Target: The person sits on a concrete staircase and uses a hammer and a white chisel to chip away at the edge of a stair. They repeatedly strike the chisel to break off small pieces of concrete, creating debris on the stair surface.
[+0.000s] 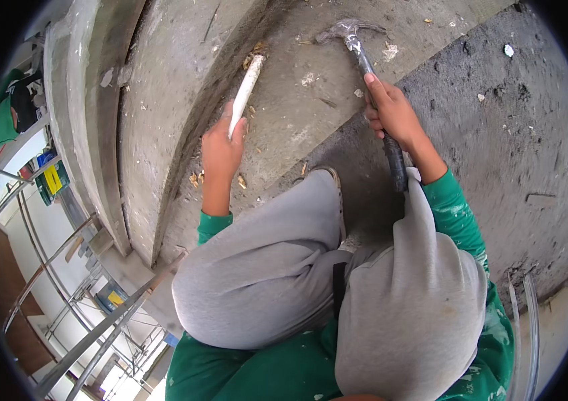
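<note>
My left hand [222, 155] is closed around a white rod [246, 90], held at a slant. Its far end is at some crumbled yellowish bits [254, 53] by the foot of a curved concrete step. My right hand [392, 112] grips a claw hammer [359, 52] partway along its dark handle. The hammer's head is at the far end, over the concrete, and the handle's butt hangs above my grey-clad knee. Whether the head touches the floor I cannot tell. Rod and hammer are well apart.
Curved concrete steps [164, 100] rise at the left. Yellowish chips [242, 181] and white flecks lie on the floor, with a darker rough slab [498, 134] to the right. Metal scaffold pipes [97, 331] cross the lower left over a drop. Another person's green sleeve [1, 115] shows far left.
</note>
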`<act>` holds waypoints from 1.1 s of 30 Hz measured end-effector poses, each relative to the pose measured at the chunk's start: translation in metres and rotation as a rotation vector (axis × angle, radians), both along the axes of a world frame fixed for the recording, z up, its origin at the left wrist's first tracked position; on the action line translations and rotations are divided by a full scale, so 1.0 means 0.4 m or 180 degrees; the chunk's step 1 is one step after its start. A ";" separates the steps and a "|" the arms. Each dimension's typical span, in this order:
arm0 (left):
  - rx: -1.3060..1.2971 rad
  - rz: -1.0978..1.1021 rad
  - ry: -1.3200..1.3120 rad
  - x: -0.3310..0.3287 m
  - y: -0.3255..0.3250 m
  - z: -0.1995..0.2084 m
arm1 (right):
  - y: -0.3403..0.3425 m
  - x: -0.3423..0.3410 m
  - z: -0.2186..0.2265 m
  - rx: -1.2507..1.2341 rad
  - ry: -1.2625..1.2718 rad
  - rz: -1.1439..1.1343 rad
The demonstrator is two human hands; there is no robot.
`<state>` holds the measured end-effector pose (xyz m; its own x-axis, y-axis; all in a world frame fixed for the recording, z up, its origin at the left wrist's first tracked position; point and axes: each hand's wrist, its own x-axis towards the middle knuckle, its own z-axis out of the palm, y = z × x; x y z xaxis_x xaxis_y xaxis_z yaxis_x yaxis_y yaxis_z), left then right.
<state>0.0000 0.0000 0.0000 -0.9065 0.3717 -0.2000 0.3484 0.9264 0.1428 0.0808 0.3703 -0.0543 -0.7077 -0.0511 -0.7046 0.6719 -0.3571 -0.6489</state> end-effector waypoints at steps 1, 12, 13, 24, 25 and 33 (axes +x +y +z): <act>-0.0285 -0.0175 0.0180 -0.004 0.012 0.014 | -0.002 0.001 0.000 0.0001 0.0021 -0.0012; 0.1137 0.0988 -0.0465 0.065 0.198 0.057 | 0.009 0.006 -0.008 0.0068 0.0114 -0.0013; 0.1008 0.0986 -0.0424 0.056 0.197 0.060 | 0.011 0.008 -0.012 0.0057 0.0115 -0.0033; 0.0952 0.1118 -0.0358 0.050 0.248 0.073 | 0.025 -0.001 -0.024 -0.0235 0.0055 0.0064; 0.0979 0.1068 -0.0248 0.053 0.234 0.067 | 0.019 -0.004 -0.019 -0.0219 0.0065 0.0090; 0.1094 0.1964 -0.1244 0.028 0.234 0.075 | 0.056 0.015 -0.010 -0.0149 0.0021 -0.0038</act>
